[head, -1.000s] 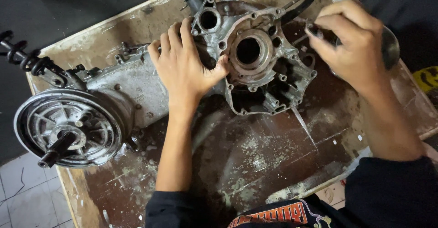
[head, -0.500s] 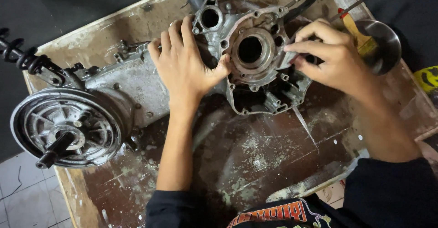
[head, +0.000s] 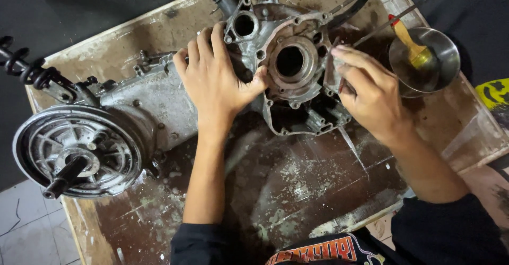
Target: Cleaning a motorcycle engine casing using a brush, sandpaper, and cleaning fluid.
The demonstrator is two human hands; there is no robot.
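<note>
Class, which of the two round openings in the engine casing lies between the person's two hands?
The larger opening, ringed by a flange; the smaller one sits above the left hand.

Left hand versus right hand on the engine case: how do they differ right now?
The left hand lies flat, fingers spread, over the middle of the engine case; the right hand is curled, fingertips pinched at the rim right of the round opening. The left thumb nears the opening; the right hand sits nearer the metal bowl. Both are bare.

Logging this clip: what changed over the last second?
Right hand came left from the steel bowl onto the engine case, fingertips at its right edge; the brush now shows lying in the bowl. Left hand stayed flat on the case.
</note>
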